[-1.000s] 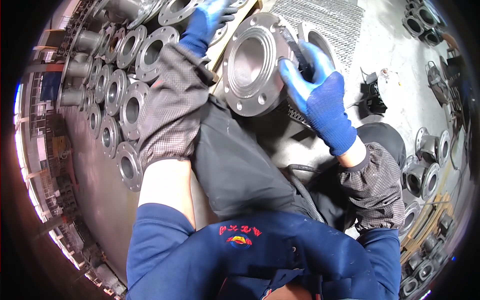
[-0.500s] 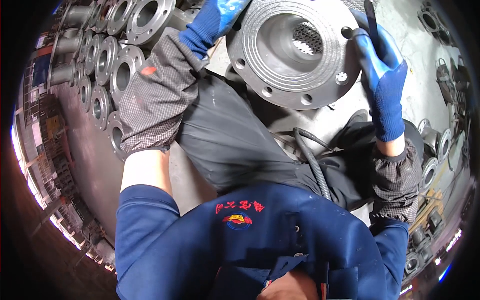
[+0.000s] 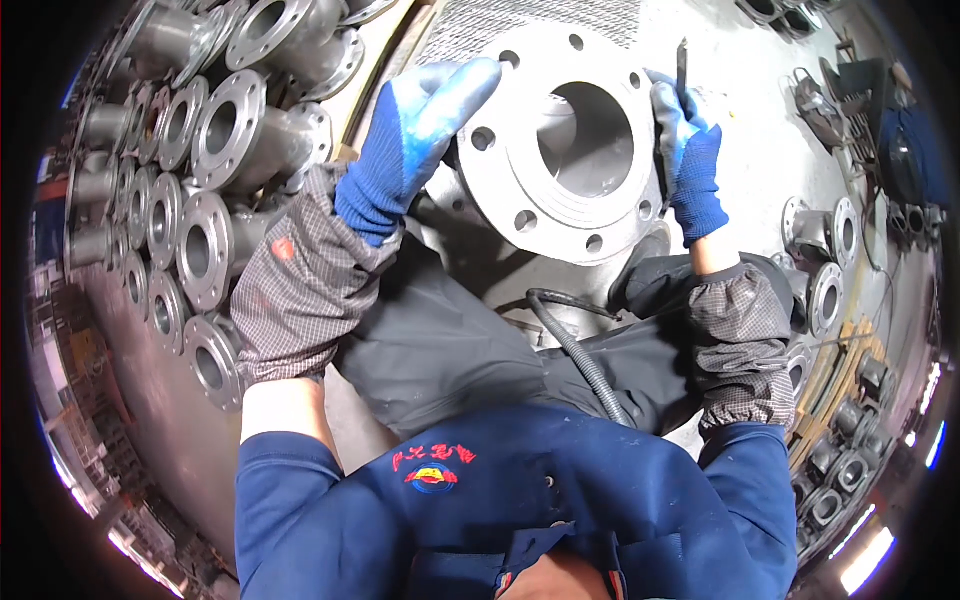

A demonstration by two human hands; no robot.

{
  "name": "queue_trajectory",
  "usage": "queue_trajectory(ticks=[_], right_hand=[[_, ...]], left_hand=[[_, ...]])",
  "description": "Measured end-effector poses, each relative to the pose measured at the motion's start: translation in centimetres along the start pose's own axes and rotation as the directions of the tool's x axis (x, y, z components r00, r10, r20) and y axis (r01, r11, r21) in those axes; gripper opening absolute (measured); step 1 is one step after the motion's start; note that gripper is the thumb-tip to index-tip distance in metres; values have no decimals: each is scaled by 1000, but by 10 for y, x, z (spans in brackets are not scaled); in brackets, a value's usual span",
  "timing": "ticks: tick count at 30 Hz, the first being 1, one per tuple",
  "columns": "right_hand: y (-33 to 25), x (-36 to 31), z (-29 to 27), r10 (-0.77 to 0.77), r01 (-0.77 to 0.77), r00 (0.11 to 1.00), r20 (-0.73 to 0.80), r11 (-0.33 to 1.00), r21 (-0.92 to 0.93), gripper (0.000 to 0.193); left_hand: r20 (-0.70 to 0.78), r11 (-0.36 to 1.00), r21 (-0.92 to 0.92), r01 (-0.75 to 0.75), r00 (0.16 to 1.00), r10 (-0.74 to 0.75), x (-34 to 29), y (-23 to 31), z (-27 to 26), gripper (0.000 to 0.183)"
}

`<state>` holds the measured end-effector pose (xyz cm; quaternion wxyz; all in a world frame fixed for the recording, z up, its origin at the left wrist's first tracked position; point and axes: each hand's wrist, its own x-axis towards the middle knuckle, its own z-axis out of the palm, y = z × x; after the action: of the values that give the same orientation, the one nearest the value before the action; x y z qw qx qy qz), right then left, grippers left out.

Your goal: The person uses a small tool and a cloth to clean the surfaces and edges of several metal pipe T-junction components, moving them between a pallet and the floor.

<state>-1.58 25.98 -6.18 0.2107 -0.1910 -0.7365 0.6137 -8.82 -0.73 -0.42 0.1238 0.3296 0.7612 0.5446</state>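
A grey metal flanged pipe fitting [image 3: 515,180] is held tilted in front of my knees, its round bolt-holed face turned toward me. My left hand [image 3: 425,120], in a blue coated glove, grips the flange rim at its left, the thumb lying along the upper edge. At the opposite rim, my gloved right hand [image 3: 685,145] is closed against the flange, its fingertips partly hidden behind it. A thin dark rod [image 3: 682,70], like a pen or scriber, sticks up from between the right fingers. Through the bore, the inner wall of the fitting shows.
Many similar flanged fittings [image 3: 205,250] stand in rows at the left. More fittings [image 3: 825,300] lie at the right, beside wooden strips [image 3: 840,370]. A dark ribbed hose [image 3: 575,355] runs over my leg. Behind the held fitting is a mesh-patterned surface [image 3: 540,12].
The fitting has tilted and turned between my hands, so its bore looks different and its face is brighter. The left hand's thumb now shows at the rim. The whole view has shifted.
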Motion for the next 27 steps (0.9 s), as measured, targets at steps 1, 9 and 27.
queue_trajectory(ticks=[1, 9, 27], right_hand=[[3, 0, -2, 9, -9, 1000, -18, 999, -40, 27], [24, 22, -40, -234, 299, 952, 197, 850, -433, 31], [16, 48, -43, 461, -462, 887, 32, 885, 58, 25]], left_hand=[[-12, 995, 25, -95, 995, 95, -2, -3, 2, 34], [-4, 893, -328, 309, 944, -329, 1, 30, 27, 41], [70, 863, -490, 122, 992, -100, 136, -13, 49, 18]])
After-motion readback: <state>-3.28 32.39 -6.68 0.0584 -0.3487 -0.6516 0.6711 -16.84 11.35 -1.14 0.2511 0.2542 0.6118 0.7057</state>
